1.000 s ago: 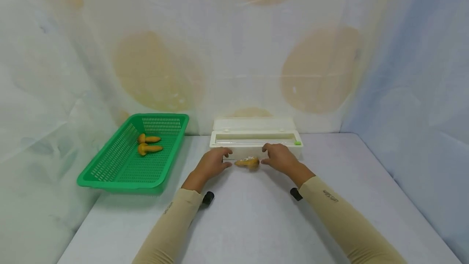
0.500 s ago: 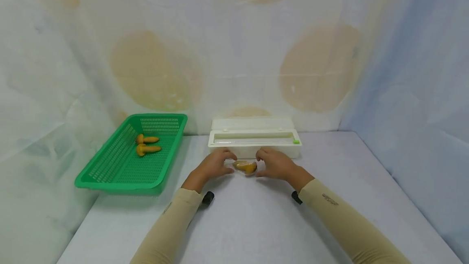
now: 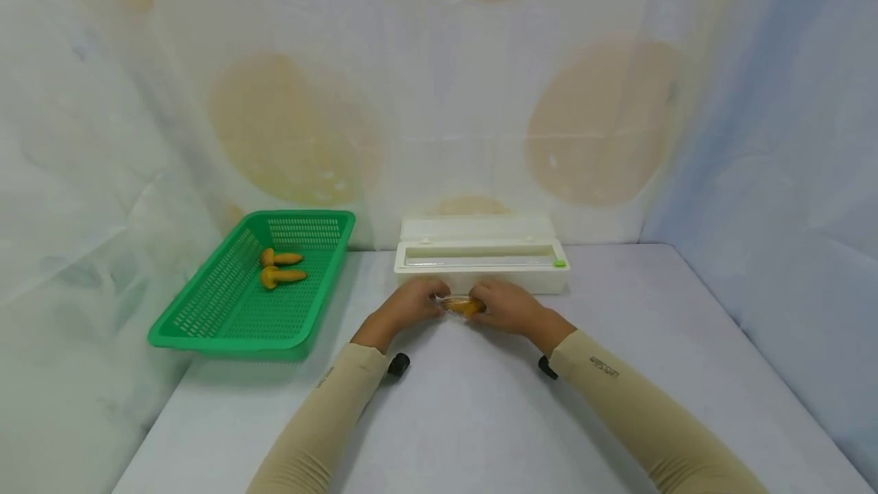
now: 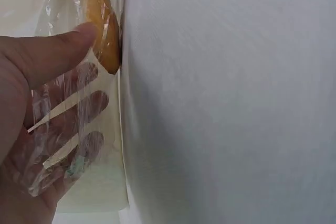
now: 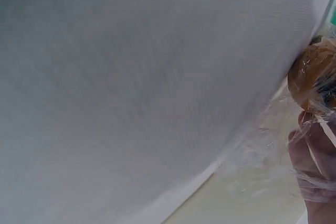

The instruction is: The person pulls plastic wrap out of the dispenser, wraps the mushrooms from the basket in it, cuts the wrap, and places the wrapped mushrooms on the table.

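A yellow-orange mushroom (image 3: 461, 306) in clear cling film (image 4: 68, 108) lies on the table between both hands, its stem to the left. My left hand (image 3: 414, 303) holds the loose film at the stem end; in the left wrist view its thumb lies against the stem, with the fingers behind the film. On the cap side, my right hand (image 3: 511, 307) grips the wrapped mushroom. The right wrist view shows its fingers right at the film-covered cap (image 5: 310, 74); its thumb is out of that view.
Just behind the hands stands a white cling film dispenser (image 3: 480, 283), lid raised, with a green slider (image 3: 559, 263) at its right end. A green basket (image 3: 226, 344) on the left holds two more mushrooms (image 3: 284, 275). Patterned sheeting walls the table at the back and sides.
Both hands have moved inward from either side of the wrapped mushroom and now hold its film-covered ends. The mushroom has turned a little between them.
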Demonstrator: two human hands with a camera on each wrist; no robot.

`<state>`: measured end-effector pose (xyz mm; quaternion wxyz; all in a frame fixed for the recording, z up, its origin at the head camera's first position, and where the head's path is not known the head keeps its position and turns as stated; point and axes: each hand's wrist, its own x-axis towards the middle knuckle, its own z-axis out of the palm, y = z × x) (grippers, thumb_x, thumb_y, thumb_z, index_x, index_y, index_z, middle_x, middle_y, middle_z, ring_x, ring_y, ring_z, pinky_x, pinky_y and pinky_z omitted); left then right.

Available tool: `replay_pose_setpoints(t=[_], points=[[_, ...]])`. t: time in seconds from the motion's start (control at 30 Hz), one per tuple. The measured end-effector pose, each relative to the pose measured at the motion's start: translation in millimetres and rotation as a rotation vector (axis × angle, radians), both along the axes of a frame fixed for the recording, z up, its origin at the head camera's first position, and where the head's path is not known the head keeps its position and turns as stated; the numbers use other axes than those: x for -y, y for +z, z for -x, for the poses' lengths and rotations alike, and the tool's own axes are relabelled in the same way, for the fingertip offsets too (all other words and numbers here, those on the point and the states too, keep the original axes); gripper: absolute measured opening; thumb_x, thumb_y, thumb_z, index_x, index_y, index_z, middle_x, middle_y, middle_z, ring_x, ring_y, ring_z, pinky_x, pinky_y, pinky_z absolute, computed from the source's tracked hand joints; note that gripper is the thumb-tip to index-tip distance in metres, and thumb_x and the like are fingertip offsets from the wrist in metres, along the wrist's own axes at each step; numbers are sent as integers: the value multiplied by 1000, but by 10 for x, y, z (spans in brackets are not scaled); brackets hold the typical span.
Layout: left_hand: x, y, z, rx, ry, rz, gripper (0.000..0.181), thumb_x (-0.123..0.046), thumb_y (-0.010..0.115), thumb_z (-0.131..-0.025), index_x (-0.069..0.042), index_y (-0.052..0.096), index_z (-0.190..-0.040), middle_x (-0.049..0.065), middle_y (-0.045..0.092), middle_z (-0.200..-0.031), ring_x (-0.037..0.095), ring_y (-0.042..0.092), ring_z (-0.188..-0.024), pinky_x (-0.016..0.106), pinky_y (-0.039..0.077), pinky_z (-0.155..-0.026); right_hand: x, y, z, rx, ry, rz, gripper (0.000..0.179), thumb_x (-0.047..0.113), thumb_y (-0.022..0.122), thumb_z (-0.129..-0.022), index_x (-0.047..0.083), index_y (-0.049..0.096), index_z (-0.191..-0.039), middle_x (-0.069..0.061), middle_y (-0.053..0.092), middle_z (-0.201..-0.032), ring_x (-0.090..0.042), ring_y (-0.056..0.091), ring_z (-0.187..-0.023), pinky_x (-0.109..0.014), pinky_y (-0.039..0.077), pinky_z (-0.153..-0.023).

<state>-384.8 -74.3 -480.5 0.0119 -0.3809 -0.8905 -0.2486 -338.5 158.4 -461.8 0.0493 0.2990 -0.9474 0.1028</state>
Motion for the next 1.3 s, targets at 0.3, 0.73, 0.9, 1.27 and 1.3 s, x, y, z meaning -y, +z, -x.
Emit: replay_pose_setpoints(t=[0.3,0.73,0.9,1.27,1.3], points=[[-10,15,-11,-14,-14,-19,3,-10,72,-88,-8,71,-91,-5,66,-85,10,58,-81,28,49,-75,-93,29,48,121,34,161,24,21,75,-87,12,68,-108,6,68,-100,-12,62,-94,-33,50,-83],[-43,-8,-64,202,-41,-31,12,-21,70,-88,-14,64,-95,-6,62,-90,11,55,-84,29,47,-77,-145,108,131,474,-37,339,22,22,81,-80,12,74,-98,4,70,-96,-13,66,-89,-30,54,-74],[-76,-36,-32,254,-54,-52,24,-28,75,-87,-16,64,-105,-9,64,-94,8,59,-89,27,49,-79,-117,103,122,454,-47,377,3,18,73,-88,14,72,-89,5,68,-86,-14,63,-83,-32,52,-71],[-170,51,16,341,-11,6,16,-23,72,-89,-17,71,-104,-7,66,-89,10,59,-79,27,50,-70,-64,169,10,38,5,295,9,17,60,-98,13,67,-102,3,66,-94,-11,61,-77,-31,50,-67],[-170,50,20,342,-3,7,14,-22,72,-89,-17,71,-102,-7,66,-89,10,60,-79,27,50,-70,-67,179,-6,4,23,282,8,17,62,-97,13,68,-101,4,65,-94,-10,59,-78,-30,50,-68]])
